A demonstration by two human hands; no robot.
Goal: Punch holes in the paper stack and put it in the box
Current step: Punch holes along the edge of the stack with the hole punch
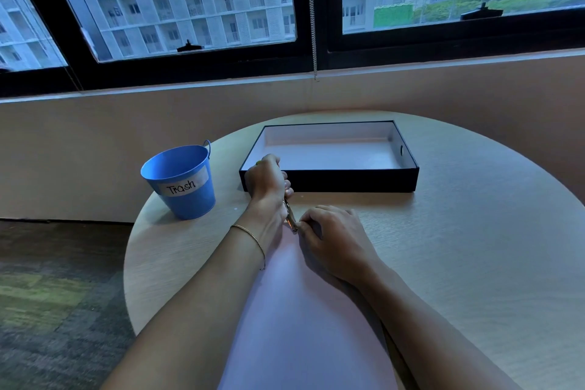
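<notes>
A white paper stack [304,310] lies on the round wooden table [459,247] between my forearms. My left hand [269,184] is shut on a metal hand punch [290,215], whose jaws sit at the stack's far edge. My right hand [332,241] presses down on the far end of the paper, its fingertips touching the punch head. Beyond my hands stands the black box [332,179], open-topped with a white inside and nothing in it. Much of the punch is hidden inside my left fist.
A blue bucket labelled "Trash" [180,180] stands at the table's left edge, just left of my left hand. A low wall and windows rise behind the table. Dark carpet lies to the left, below the table edge.
</notes>
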